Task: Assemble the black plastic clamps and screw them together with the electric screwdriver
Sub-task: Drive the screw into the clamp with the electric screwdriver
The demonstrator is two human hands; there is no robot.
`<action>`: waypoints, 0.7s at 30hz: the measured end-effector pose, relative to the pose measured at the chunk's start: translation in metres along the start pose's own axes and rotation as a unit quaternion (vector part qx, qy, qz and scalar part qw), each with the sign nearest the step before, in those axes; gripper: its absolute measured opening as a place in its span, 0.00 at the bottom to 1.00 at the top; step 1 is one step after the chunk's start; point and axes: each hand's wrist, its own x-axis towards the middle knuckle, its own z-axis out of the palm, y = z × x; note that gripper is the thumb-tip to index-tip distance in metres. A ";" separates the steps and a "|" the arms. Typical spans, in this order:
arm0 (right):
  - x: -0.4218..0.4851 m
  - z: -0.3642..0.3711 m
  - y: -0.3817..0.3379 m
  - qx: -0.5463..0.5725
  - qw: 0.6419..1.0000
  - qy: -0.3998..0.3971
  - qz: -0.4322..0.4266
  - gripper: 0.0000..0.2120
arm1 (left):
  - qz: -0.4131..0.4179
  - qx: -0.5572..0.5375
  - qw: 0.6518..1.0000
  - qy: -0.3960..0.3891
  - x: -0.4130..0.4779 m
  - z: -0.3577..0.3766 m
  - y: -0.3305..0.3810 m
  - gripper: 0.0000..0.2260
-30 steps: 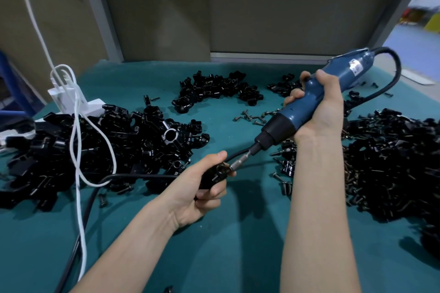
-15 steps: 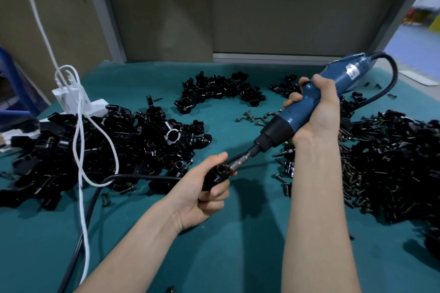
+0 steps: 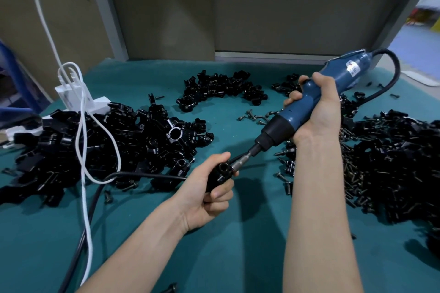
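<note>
Grips the clamp (image 3: 220, 173) in the left hand (image 3: 204, 200), fingers curled round it, above the middle of the bench (image 3: 250, 245). Wraps the right hand (image 3: 316, 114) round the screwdriver (image 3: 352, 71), bit against the clamp. Probably light, stiff, slick; best held by the body, clear of the screw hole.

I see dim, bluish light; soft arm shadows on the surface (image 3: 238, 257); wide-angle bending and blur at the edges.
</note>
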 end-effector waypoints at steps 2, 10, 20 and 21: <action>0.000 0.001 0.000 -0.004 1.000 -0.001 0.000 0.05 | -0.004 -0.003 1.000 0.001 0.001 -0.001 0.000 0.15; 0.000 0.003 0.003 -0.013 1.000 -0.008 0.000 0.04 | -0.004 -0.019 1.000 -0.007 0.000 -0.002 0.000 0.14; 0.000 0.004 0.005 -0.029 1.000 -0.009 0.003 0.10 | 0.004 -0.020 1.000 -0.002 0.001 -0.002 -0.001 0.15; 0.000 0.004 0.005 -0.029 1.000 -0.010 0.004 0.10 | 0.005 -0.021 1.000 -0.003 0.001 -0.001 -0.002 0.15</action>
